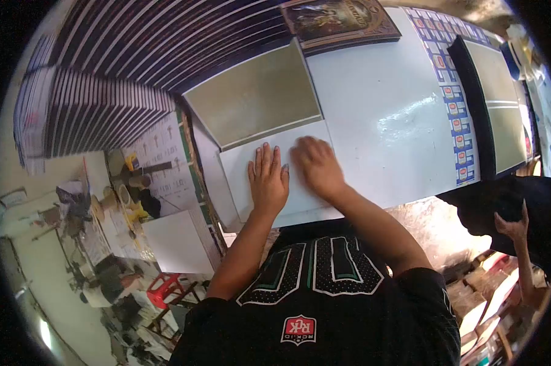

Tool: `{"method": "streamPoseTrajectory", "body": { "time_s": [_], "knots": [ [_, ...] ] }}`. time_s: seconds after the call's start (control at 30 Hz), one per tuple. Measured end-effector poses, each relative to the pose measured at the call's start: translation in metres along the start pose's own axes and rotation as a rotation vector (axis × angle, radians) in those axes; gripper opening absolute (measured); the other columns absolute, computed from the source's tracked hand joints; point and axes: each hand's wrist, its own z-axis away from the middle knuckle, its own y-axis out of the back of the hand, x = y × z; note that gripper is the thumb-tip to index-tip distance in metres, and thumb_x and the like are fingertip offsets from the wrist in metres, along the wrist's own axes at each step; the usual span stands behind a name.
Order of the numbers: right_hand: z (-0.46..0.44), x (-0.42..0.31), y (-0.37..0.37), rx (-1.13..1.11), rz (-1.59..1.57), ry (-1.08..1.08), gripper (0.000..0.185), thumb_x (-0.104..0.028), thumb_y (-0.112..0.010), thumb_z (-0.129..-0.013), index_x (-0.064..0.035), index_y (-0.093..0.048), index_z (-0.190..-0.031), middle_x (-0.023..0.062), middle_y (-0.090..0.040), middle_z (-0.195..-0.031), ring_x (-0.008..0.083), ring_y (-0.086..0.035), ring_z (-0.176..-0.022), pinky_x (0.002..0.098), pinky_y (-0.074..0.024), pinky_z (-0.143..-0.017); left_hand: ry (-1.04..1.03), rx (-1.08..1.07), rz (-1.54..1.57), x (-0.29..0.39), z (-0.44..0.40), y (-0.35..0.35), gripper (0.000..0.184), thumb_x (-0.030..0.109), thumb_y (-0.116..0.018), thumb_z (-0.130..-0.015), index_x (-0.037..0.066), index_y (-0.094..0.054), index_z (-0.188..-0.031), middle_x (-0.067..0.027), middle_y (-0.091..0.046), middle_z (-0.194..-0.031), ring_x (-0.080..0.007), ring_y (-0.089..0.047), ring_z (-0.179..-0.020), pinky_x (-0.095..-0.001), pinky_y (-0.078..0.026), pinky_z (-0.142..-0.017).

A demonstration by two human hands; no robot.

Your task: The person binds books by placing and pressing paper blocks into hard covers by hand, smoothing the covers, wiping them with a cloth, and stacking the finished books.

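Note:
A white sheet or board [239,177] lies in front of me, along the near edge of a tan panel with a dark border [254,91]. My left hand [268,180] rests flat on the white surface with its fingers stretched out. Just to its right, my right hand [317,168] touches the same surface, its fingers bent and smeared by motion. Whether anything is under those right fingers is hidden. Beyond the panel, a dark book with an ornate printed cover [342,21] lies on a stack.
Tall stacks of dark-covered books [110,91] rise at the left. The glossy white tabletop [385,122] extends right to another dark-edged stack with tan panels [498,104]. Another person's hand [514,227] shows at the right. A red stool [165,290] stands lower left.

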Motion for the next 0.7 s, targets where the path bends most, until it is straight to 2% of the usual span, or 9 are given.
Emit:
{"method": "streamPoseTrajectory", "body": {
  "time_s": [0.03,0.07,0.3,0.4,0.47,0.53,0.57,0.63,0.7],
  "knots": [
    [-0.001,-0.001,-0.002,-0.043,0.025,0.061,0.038,-0.019,-0.054,-0.085,-0.0047,-0.059,-0.120,0.0169,-0.050,-0.135,0.0325,-0.042,-0.130,0.0506,-0.0323,-0.108,0.009,-0.065,-0.037,0.005,-0.006,-0.012,0.058,0.035,-0.047,-0.098,0.005,-0.036,-0.146,-0.0207,-0.023,-0.156,-0.0381,-0.021,-0.144,-0.0586,-0.017,-0.113],
    [-0.001,0.001,-0.005,-0.038,0.017,0.057,0.038,-0.019,-0.054,-0.085,-0.0047,-0.059,-0.120,0.0169,-0.050,-0.135,0.0325,-0.042,-0.130,0.0506,-0.0323,-0.108,0.048,-0.122,-0.059,0.009,-0.008,-0.017,0.057,0.031,-0.043,-0.099,0.004,-0.032,-0.148,-0.0211,-0.018,-0.157,-0.0382,-0.015,-0.146,-0.0588,-0.013,-0.114],
    [-0.002,0.006,-0.004,-0.138,-0.071,0.066,0.039,-0.019,-0.055,-0.085,-0.0035,-0.058,-0.121,0.0164,-0.049,-0.136,0.0326,-0.039,-0.133,0.0530,-0.0273,-0.111,0.108,-0.206,-0.091,0.010,-0.010,-0.024,0.062,0.034,-0.043,-0.097,0.002,-0.029,-0.149,-0.0215,-0.014,-0.158,-0.0391,-0.011,-0.147,-0.0588,-0.009,-0.115],
    [-0.010,0.012,-0.004,-0.069,-0.165,0.073,0.045,-0.015,-0.061,-0.081,-0.0028,-0.054,-0.123,0.0195,-0.050,-0.131,0.0349,-0.043,-0.128,0.0525,-0.0312,-0.107,0.140,-0.218,-0.038,0.013,-0.014,-0.016,0.063,0.035,-0.046,-0.096,0.004,-0.031,-0.148,-0.0204,-0.015,-0.158,-0.0380,-0.013,-0.147,-0.0575,-0.010,-0.115],
    [-0.027,0.030,0.001,0.021,-0.393,-0.139,0.054,-0.011,-0.066,-0.074,-0.0008,-0.051,-0.125,0.0227,-0.051,-0.125,0.0387,-0.046,-0.119,0.0516,-0.0351,-0.101,0.164,-0.156,-0.035,0.011,-0.012,-0.020,0.060,0.036,-0.047,-0.095,0.006,-0.037,-0.146,-0.0185,-0.021,-0.157,-0.0362,-0.017,-0.146,-0.0567,-0.012,-0.116],
    [-0.078,0.055,0.018,0.366,-0.391,-0.247,0.055,-0.009,-0.067,-0.076,0.0033,-0.047,-0.126,0.0233,-0.053,-0.119,0.0427,-0.048,-0.111,0.0496,-0.0364,-0.099,0.119,-0.076,0.000,0.010,-0.008,-0.019,0.058,0.040,-0.052,-0.093,0.008,-0.046,-0.140,-0.0156,-0.031,-0.154,-0.0338,-0.024,-0.144,-0.0560,-0.017,-0.115],
    [-0.105,0.077,0.026,0.379,-0.413,-0.251,0.058,-0.011,-0.069,-0.079,0.0040,-0.045,-0.129,0.0227,-0.054,-0.118,0.0404,-0.050,-0.110,0.0466,-0.0384,-0.099,0.146,-0.053,-0.006,0.010,-0.002,-0.015,0.058,0.040,-0.052,-0.093,0.008,-0.046,-0.140,-0.0156,-0.031,-0.154,-0.0338,-0.024,-0.144,-0.0560,-0.017,-0.115],
    [-0.145,0.102,0.042,0.166,-0.638,-0.305,0.055,-0.013,-0.066,-0.084,0.0027,-0.044,-0.132,0.0224,-0.057,-0.122,0.0330,-0.056,-0.112,0.0401,-0.0490,-0.088,0.081,-0.152,0.109,0.015,0.020,-0.008,0.059,0.043,-0.056,-0.091,0.008,-0.048,-0.139,-0.0147,-0.032,-0.153,-0.0343,-0.025,-0.143,-0.0565,-0.019,-0.114],
    [-0.161,0.123,0.033,0.025,-0.639,-0.194,0.049,-0.009,-0.061,-0.086,0.0013,-0.045,-0.131,0.0215,-0.062,-0.117,0.0310,-0.062,-0.106,0.0375,-0.0519,-0.082,0.043,-0.185,0.132,0.028,0.057,0.006,0.058,0.043,-0.059,-0.090,0.008,-0.050,-0.136,-0.0127,-0.036,-0.151,-0.0344,-0.028,-0.141,-0.0574,-0.022,-0.112]
  ]
}}
